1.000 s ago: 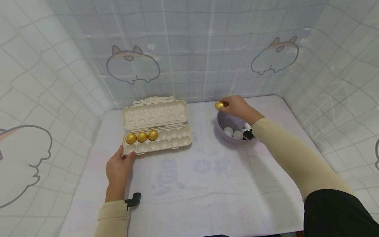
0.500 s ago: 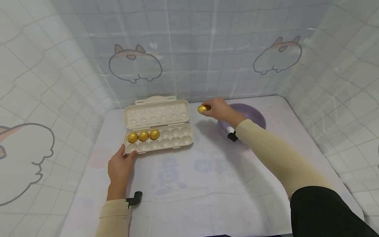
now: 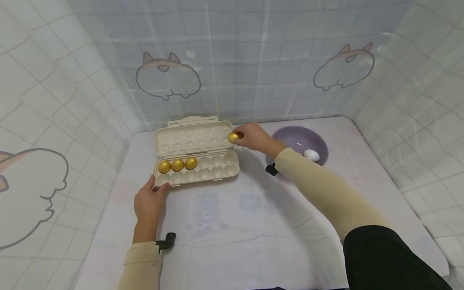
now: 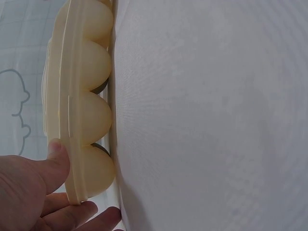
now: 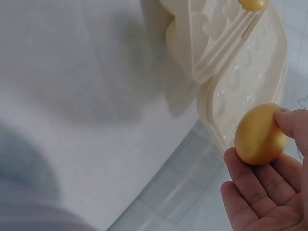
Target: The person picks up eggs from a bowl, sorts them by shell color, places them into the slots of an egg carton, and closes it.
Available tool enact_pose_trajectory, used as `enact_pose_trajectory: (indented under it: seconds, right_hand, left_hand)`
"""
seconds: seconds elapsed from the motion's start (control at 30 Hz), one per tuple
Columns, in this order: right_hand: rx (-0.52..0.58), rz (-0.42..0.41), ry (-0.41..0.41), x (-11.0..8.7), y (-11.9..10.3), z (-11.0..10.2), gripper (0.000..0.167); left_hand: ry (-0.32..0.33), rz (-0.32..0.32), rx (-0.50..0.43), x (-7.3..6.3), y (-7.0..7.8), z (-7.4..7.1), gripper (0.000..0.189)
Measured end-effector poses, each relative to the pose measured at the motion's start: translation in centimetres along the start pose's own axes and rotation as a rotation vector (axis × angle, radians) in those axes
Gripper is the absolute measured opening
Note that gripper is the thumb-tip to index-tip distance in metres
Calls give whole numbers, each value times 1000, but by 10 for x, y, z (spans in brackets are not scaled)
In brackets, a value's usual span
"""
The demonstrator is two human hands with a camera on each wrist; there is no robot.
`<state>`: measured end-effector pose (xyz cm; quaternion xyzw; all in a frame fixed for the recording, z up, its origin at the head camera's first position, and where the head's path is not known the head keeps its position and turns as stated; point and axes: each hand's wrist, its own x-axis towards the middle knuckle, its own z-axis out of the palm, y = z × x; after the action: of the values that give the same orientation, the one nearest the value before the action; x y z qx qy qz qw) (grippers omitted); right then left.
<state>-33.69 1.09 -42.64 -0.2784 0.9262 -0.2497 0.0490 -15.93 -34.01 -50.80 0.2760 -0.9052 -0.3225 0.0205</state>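
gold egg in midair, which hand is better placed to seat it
Probably the right hand: it holds the gold egg near one end of the carton; the left hand grips the other.

Toward the far edge of the worktop [image 3: 232, 249], the right sleeve [image 3: 322, 187] hides part of the purple bowl [image 3: 301, 135], and the left wrist view crops the egg carton [image 4: 96, 118].

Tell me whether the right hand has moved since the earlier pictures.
Yes. In the head view, the right hand, holding a gold egg, has moved left from the purple bowl toward the egg carton.
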Motion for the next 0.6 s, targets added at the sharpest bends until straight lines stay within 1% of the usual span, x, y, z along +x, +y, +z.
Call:
enact_pose_trajectory:
  seconds: [0.1, 0.37, 0.47, 0.6]
  right_hand:
    - [-19, -14, -6, 3, -5, 6, 31]
    - [-15, -45, -39, 12, -20, 18, 33]
    - [-14, -58, -44, 14, -25, 22, 32]
    - [-23, -71, -53, 17, -31, 28, 34]
  left_hand:
    - [-4, 0, 3, 0, 1, -1, 79]
    - [-18, -16, -2, 2, 1, -2, 81]
    - [-17, -15, -1, 4, 0, -1, 81]
    - [-18, -18, -1, 4, -2, -1, 82]
